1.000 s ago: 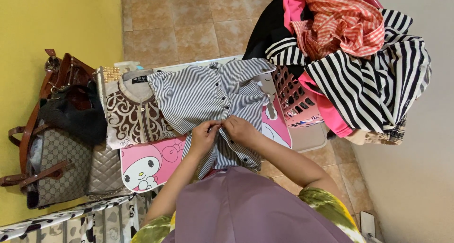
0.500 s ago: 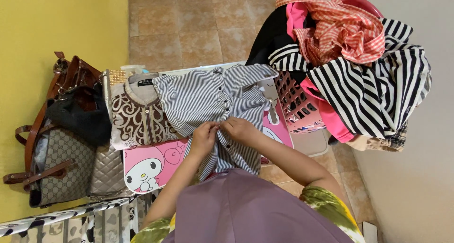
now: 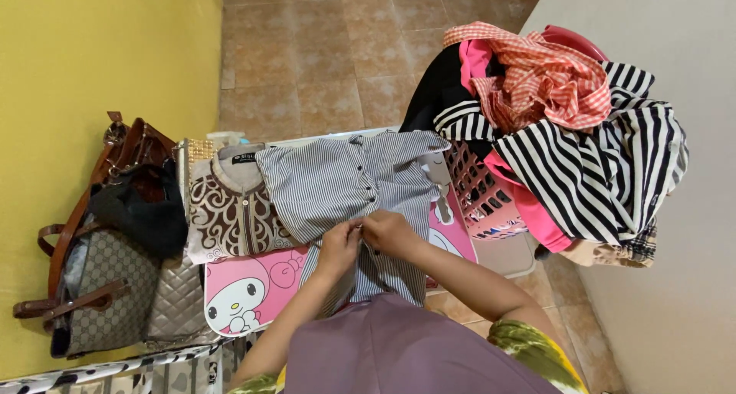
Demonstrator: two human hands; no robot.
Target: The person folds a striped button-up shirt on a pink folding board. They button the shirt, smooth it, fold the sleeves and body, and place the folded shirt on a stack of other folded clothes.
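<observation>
Both hands are together at the middle of the striped shirt (image 3: pixel 337 183), right on its button line. The left hand (image 3: pixel 340 247) and the right hand (image 3: pixel 389 233) meet fingertip to fingertip, pinching the cloth between them. The shirt lies flat on a pink cartoon table (image 3: pixel 253 287), collar pointing away from the person. Just beside it, touching, sits a folded brown patterned top (image 3: pixel 226 214). Handbags (image 3: pixel 115 248) crowd against the yellow wall. On the other side, a pink laundry basket (image 3: pixel 479 191) overflows with striped and checked clothes (image 3: pixel 583 133).
</observation>
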